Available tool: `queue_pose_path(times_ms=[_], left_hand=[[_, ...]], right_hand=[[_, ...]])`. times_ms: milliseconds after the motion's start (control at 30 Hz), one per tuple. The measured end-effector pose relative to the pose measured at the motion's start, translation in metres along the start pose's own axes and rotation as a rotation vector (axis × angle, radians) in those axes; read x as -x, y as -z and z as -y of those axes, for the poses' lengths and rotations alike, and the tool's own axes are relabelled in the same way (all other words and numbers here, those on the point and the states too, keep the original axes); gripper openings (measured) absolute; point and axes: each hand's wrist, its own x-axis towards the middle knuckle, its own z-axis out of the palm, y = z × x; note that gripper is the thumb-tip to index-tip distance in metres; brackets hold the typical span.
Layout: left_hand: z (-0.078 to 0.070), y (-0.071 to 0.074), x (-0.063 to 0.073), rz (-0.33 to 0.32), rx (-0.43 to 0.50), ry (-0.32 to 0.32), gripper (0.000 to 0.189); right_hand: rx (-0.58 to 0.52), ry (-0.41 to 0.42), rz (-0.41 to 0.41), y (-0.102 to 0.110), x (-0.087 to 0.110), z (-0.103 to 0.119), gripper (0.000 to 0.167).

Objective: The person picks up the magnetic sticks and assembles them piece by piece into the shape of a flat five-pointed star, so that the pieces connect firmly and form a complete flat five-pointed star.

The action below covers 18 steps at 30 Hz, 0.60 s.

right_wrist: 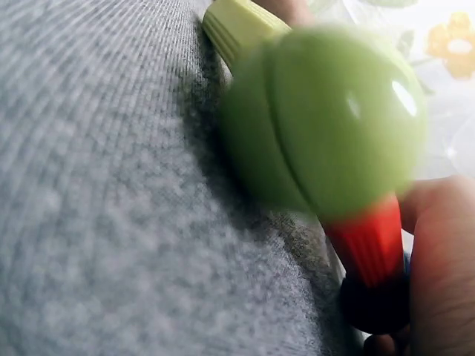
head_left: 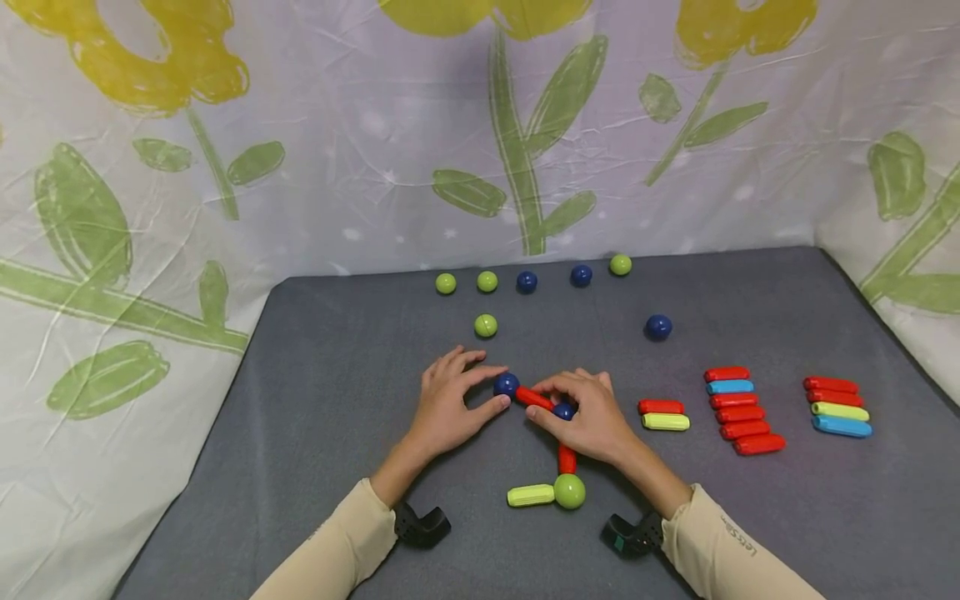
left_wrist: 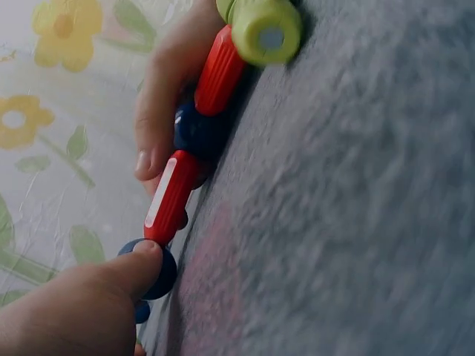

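On the grey table lies a joined chain of toy building rods and balls. My left hand (head_left: 453, 408) pinches the blue ball (head_left: 506, 384) at its far end between thumb and index finger. From there a red rod (head_left: 534, 397) runs to a second blue ball (head_left: 563, 412), which my right hand (head_left: 588, 412) grips with thumb and fingers. Another red rod (head_left: 567, 459) links this ball to a large green ball (head_left: 570, 492). A yellow-green rod (head_left: 530, 496) sticks out leftward from the green ball. In the left wrist view, my left thumb (left_wrist: 133, 271) presses on the end ball.
Several loose green balls (head_left: 486, 325) and blue balls (head_left: 658, 327) lie toward the back. To the right, red, blue and yellow-green rods lie in a pair (head_left: 664, 422), a longer column (head_left: 740, 414) and another column (head_left: 836, 397). A flower-printed cloth (head_left: 337, 167) hangs behind the table.
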Motion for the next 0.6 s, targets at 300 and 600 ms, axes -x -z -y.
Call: queue_pose_path(times_ms=[300, 600], left_hand=[[-0.003, -0.001, -0.004, -0.006, 0.166, -0.005, 0.036], [-0.027, 0.009, -0.029, 0.100, 0.210, -0.106, 0.034]], right_hand=[[0.024, 0.007, -0.006, -0.001, 0.002, 0.000, 0.018], [-0.030, 0.098, 0.049, 0.002, 0.014, 0.003, 0.013]])
